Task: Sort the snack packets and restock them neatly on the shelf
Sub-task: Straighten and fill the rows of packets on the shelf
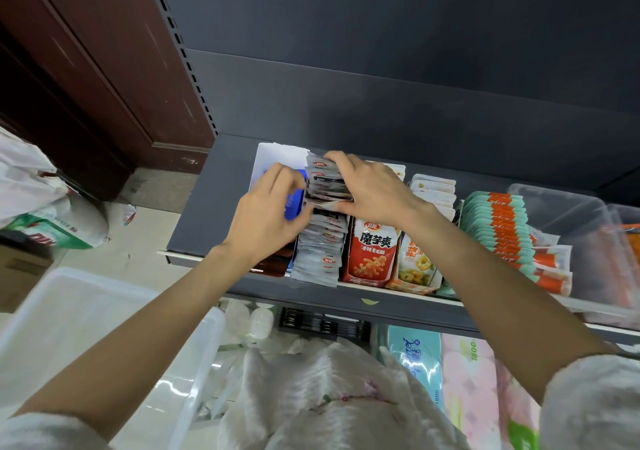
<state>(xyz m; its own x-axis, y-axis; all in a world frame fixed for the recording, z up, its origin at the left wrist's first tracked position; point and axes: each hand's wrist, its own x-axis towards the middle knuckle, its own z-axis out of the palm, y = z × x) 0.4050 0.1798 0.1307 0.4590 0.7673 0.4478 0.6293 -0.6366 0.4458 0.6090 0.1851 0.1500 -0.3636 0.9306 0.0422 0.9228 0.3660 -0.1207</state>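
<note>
On the shelf [207, 214], both hands grasp the row of small grey packets [320, 242]: the left hand [268, 217] presses its side, the right hand [367, 186] clasps the back bundle. The packets look light, thin and slippery, so I think it is best to squeeze a bundle by its two flat faces.

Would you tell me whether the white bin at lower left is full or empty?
Empty, as far as visible: the white bin shows only bare interior.

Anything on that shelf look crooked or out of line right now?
Yes. The silver packet row is uneven: its back packets, squeezed between the left hand and right hand, sit skewed, and its front packets lean past the shelf edge. The red packets alongside stand straight.
</note>
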